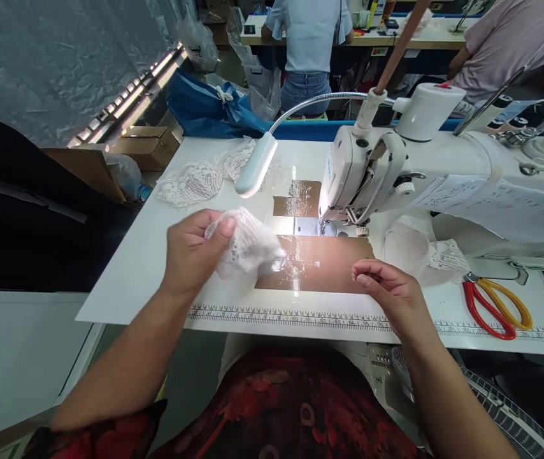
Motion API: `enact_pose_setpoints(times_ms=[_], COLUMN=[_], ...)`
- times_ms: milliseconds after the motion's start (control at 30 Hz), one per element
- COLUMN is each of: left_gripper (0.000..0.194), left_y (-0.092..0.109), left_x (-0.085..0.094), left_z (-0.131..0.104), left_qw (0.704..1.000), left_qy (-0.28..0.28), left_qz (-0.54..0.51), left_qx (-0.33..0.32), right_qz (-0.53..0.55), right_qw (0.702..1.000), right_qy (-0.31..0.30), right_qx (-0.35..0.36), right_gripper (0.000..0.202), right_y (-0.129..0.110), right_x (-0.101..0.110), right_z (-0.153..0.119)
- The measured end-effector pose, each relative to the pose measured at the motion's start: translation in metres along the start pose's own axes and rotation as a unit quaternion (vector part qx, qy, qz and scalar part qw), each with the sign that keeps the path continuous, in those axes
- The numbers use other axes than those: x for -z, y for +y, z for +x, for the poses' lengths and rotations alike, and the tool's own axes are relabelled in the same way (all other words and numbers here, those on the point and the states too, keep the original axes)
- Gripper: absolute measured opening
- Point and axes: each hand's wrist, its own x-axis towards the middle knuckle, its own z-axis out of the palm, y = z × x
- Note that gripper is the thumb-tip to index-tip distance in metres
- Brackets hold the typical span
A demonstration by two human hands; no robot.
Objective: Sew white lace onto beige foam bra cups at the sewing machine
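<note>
My left hand (198, 248) is closed on a crumpled piece of white lace fabric (243, 245), the thumb on top, and holds it over the table left of the sewing machine (362, 166). The fabric's right end is blurred. My right hand (389, 287) hovers at the right end of the brown taped sheet (320, 268), its fingers curled and the thumb drawn close to the fingertips. Whether anything small is pinched there I cannot make out. The machine's needle and presser foot (324, 226) stand over the metal plate, with no fabric visible under them.
White lace pieces (193, 183) lie at the back left, beneath a gooseneck lamp (257, 167). More white lace cups (408, 248) rest right of the needle. Scissors with red and yellow handles (496, 306) lie at the right. A printed ruler (291, 317) edges the table (133, 280). Two people sit beyond.
</note>
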Motion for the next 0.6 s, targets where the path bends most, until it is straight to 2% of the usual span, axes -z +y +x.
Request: enact_pose_setpoints(times_ms=[33, 67, 133, 233, 300, 333, 433, 533, 600], left_gripper=[0.021, 0.021, 0.024, 0.021, 0.021, 0.020, 0.021, 0.027, 0.028], left_y=[0.000, 0.000, -0.005, -0.015, -0.020, -0.020, -0.015, -0.003, 0.002], left_x=[-0.002, -0.011, -0.042, -0.103, -0.131, -0.140, -0.141, -0.122, -0.108], left_z=[0.008, 0.014, 0.019, 0.012, 0.001, -0.004, -0.017, -0.017, -0.009], left_qw=[0.993, 0.974, 0.924, 0.835, 0.816, 0.812, 0.801, 0.806, 0.828], left_qy=[0.020, 0.017, -0.052, -0.244, -0.288, -0.299, -0.321, -0.347, -0.388], left_qz=[0.089, 0.174, 0.297, 0.421, 0.427, 0.426, 0.426, 0.401, 0.327], left_qx=[-0.076, -0.142, -0.235, -0.257, -0.263, -0.266, -0.270, -0.261, -0.239], right_qz=[-0.021, -0.045, -0.103, -0.194, -0.262, -0.296, -0.384, -0.473, -0.526], right_qw=[1.000, 0.999, 0.992, 0.974, 0.956, 0.945, 0.908, 0.860, 0.826], right_qy=[0.006, 0.007, 0.000, -0.028, -0.053, -0.066, -0.109, -0.135, -0.138], right_qx=[0.010, 0.028, 0.073, 0.114, 0.120, 0.123, 0.129, 0.133, 0.149], right_gripper=[0.019, 0.018, 0.016, 0.018, 0.021, 0.024, 0.031, 0.034, 0.032], right_y=[0.000, -0.001, -0.005, -0.009, -0.009, -0.009, -0.004, 0.002, 0.005], right_x=[0.003, 0.005, 0.003, -0.005, -0.011, -0.015, -0.025, -0.034, -0.039], right_z=[0.000, 0.002, 0.009, 0.029, 0.044, 0.050, 0.062, 0.063, 0.060])
